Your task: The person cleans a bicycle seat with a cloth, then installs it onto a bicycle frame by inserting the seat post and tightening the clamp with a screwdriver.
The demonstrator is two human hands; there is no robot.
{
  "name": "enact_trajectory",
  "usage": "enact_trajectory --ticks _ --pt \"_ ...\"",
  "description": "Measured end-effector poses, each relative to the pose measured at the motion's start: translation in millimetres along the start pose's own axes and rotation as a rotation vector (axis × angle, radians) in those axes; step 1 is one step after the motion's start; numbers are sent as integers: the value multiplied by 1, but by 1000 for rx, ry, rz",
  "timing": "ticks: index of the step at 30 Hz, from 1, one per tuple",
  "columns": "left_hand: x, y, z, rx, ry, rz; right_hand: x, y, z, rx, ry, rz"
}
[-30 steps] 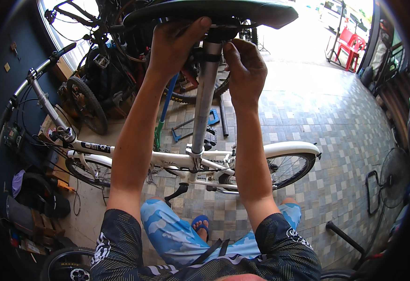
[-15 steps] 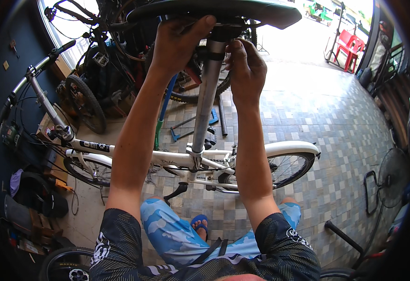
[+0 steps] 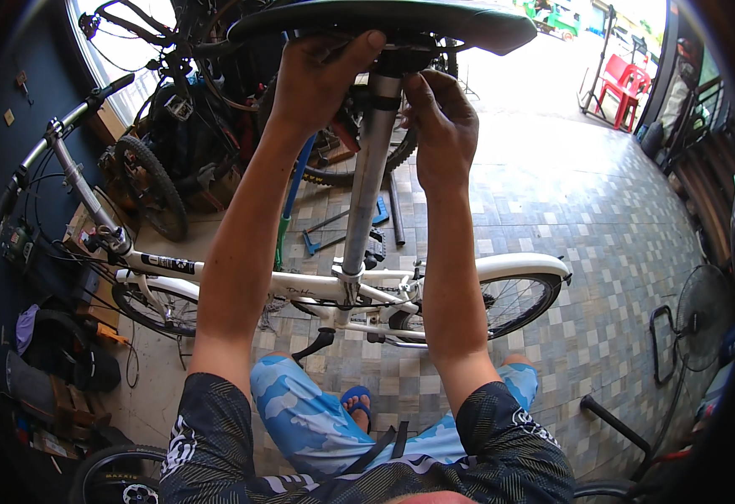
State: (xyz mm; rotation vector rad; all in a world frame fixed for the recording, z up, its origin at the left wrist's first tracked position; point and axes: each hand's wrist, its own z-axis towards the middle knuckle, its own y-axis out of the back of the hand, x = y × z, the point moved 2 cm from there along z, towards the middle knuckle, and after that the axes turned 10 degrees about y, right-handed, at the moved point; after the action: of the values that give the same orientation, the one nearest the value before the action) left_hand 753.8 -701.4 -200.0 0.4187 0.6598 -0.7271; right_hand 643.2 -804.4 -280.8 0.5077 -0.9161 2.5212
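Observation:
A black bicycle saddle spans the top of the head view, on a tall silver seat post with a dark clamp at its top. The post rises from a white bicycle frame. My left hand holds the saddle's underside left of the clamp, thumb pointing right and fingertips partly hidden. My right hand is just right of the clamp, its thumb and fingers pinched together. Whatever lies between those fingers is too small or hidden to make out.
Behind the bike, a blue hacksaw and a dark tube lie on the tiled floor. Several bicycles crowd the back left. A fan stands at right, and red chairs are by the doorway.
My right hand's fingers have shifted slightly beside the clamp, the thumb tip moving a little left. The left hand stays on the saddle. The whole view shifts slightly.

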Motion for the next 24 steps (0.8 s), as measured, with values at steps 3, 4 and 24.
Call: enact_trajectory --ticks 3,4,24 --pt "1 2 0 -5 11 44 2 -2 -1 -6 42 -106" --pt "1 2 0 -7 15 37 2 -3 0 2 74 -135" --pt "5 4 0 34 16 31 -2 -3 1 53 79 -55"
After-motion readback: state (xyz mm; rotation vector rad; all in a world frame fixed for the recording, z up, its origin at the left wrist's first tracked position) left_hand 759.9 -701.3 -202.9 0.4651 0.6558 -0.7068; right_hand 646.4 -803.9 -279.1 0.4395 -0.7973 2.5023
